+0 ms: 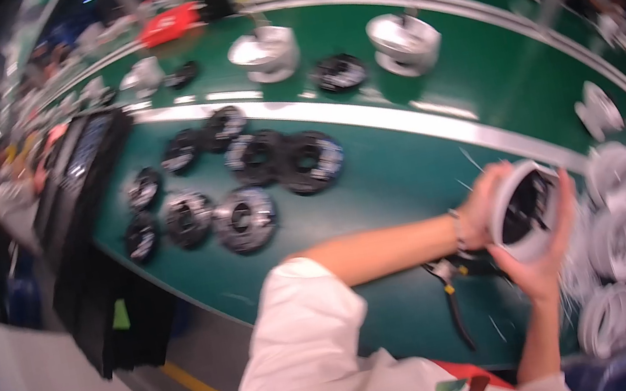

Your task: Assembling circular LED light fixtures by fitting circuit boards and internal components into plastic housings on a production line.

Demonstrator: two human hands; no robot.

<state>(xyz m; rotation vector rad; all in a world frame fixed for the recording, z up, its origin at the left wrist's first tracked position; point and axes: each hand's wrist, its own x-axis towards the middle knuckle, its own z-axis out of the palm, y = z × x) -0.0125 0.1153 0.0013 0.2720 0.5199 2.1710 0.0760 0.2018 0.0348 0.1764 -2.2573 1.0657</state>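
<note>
Between my two hands is a white round housing [506, 223], tilted so that its open side shows, with a black part [528, 206] inside it. My left hand [483, 201], a bracelet at its wrist, grips the housing's left side. My right hand [545, 265] wraps the lower and right side, its thumb and fingers spread around the rim. Below my left wrist, a pair of pliers [455, 306] with dark handles lies on the green table [366, 211]. The picture is blurred, so fine detail of the black part cannot be made out.
Several black ring-shaped parts [246, 218] lie on the table's left. White rings [621, 242] are piled at the right. Beyond a pale rail, a green conveyor [490, 59] carries white housings [405, 43] and a black part [338, 72]. Black bins [77, 166] stand at the left edge.
</note>
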